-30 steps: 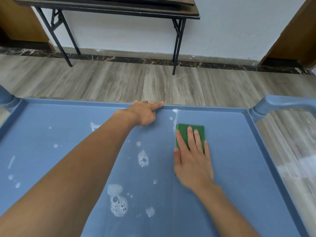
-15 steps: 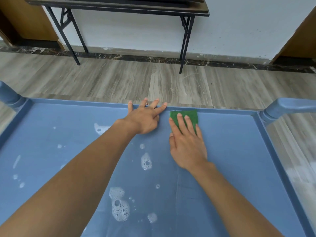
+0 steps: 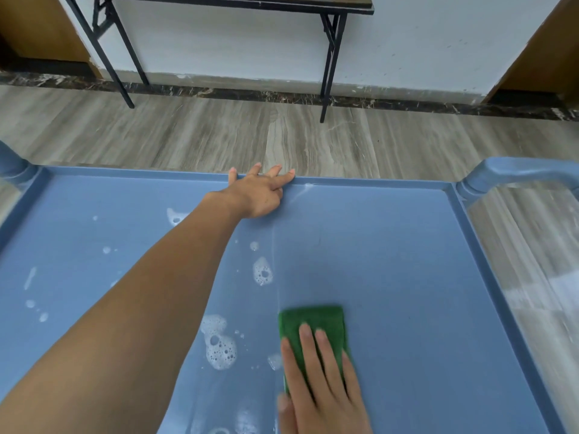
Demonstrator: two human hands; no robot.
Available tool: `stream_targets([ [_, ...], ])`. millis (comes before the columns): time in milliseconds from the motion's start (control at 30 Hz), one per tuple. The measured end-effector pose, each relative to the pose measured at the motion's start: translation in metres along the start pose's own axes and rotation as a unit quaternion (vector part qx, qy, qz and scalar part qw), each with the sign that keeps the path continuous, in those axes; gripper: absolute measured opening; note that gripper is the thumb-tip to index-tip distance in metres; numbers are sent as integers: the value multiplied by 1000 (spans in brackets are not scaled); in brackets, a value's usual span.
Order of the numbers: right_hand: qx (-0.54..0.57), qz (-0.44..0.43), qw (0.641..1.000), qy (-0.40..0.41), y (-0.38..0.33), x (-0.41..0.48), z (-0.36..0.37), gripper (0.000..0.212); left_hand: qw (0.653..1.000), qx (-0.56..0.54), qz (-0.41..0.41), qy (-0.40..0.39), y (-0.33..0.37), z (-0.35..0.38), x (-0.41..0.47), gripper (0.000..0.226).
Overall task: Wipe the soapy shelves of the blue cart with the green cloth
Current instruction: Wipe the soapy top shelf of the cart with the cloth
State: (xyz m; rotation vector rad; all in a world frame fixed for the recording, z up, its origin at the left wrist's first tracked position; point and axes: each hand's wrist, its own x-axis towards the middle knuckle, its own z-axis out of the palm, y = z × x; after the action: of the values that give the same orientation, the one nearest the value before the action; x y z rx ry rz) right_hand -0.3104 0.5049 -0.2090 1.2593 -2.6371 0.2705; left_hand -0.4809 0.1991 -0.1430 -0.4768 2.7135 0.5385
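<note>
The blue cart's top shelf [image 3: 407, 261] fills the lower view, with a raised rim all round. White soap foam patches [image 3: 219, 343] dot its left and middle part; the right part looks wiped. My right hand [image 3: 319, 380] lies flat on the green cloth [image 3: 313, 321], pressing it on the shelf near the front, just right of the foam. My left hand [image 3: 260, 192] rests on the far rim of the cart, fingers over the edge, holding nothing else.
A rounded blue handle [image 3: 517, 173] rises at the far right corner, a post [image 3: 12, 164] at the far left. Beyond the cart lies a wood-look floor, then a black-legged folding table [image 3: 329, 57] against a white wall.
My right hand has drawn the green cloth from the far rim back toward me along the shelf. My left hand has stayed on the far rim.
</note>
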Motion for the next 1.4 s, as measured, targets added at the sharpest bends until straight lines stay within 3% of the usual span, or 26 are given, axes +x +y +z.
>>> stream_targets([
  [133, -161, -6, 986, 37, -6, -56, 4, 39, 1000, -4, 4, -15, -3, -3, 2, 56],
  [233, -224, -14, 971, 80, -6, -71, 6, 54, 1000, -10, 9, -27, -8, -12, 1, 53],
  [367, -121, 34, 990, 63, -18, -59, -2, 36, 997, 10, -71, 9, -35, -27, -9, 57],
  [567, 52, 81, 995, -6, 24, 7, -34, 58, 996, 58, -62, 5, -77, -26, -17, 56],
  [733, 49, 139, 983, -106, 75, 105, -11, 60, 998, 43, -41, 13, -89, -26, -7, 55],
  [833, 52, 155, 981, -108, 93, 167, 8, 57, 998, 42, -26, 34, -91, -15, -6, 54],
  [1100, 15, 127, 986, -104, 83, 239, 34, 59, 998, 34, -22, 49, -93, -9, -5, 55],
  [1400, 13, -19, 990, -136, 68, 244, 28, 58, 998, 36, -21, 47, -97, -4, 1, 57],
])
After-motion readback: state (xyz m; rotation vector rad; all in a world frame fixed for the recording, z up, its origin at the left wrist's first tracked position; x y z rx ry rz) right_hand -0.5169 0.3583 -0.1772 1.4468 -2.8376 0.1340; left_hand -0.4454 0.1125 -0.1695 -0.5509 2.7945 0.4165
